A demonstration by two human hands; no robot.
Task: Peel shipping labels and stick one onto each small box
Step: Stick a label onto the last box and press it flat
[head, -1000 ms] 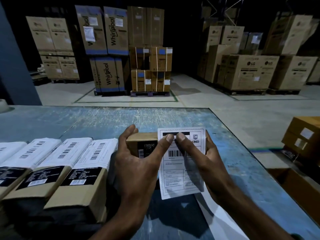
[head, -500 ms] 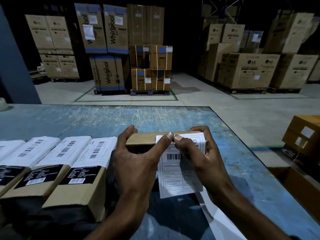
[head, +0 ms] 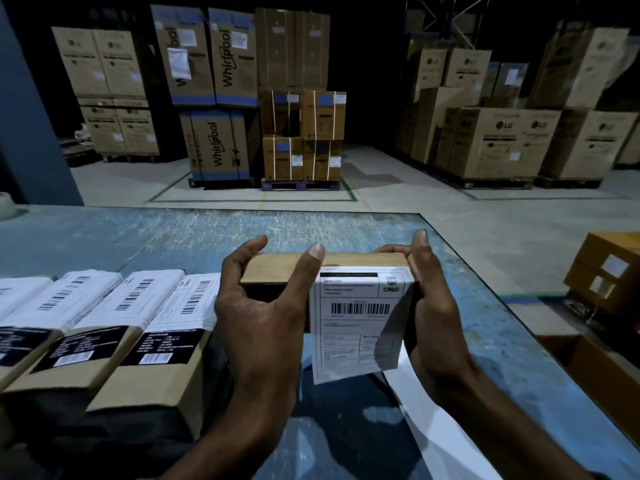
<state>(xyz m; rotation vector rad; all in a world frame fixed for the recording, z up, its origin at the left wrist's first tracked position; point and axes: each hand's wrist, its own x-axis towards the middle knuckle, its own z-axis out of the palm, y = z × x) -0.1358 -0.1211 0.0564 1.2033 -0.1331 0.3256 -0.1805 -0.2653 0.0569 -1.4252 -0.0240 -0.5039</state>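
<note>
Both hands held the small box (head: 277,268) above the blue table (head: 138,237): the left hand (head: 263,327) curled round its left end, thumb tip on the top edge, and the right hand (head: 433,306) wrapped its right end. Between them, the shipping label (head: 356,320) was stuck along the box's top edge, its lower part hanging loose and unpressed. Left of the grip lay a row of labelled boxes (head: 114,323), judged finished; smoothing this label down remained.
</note>
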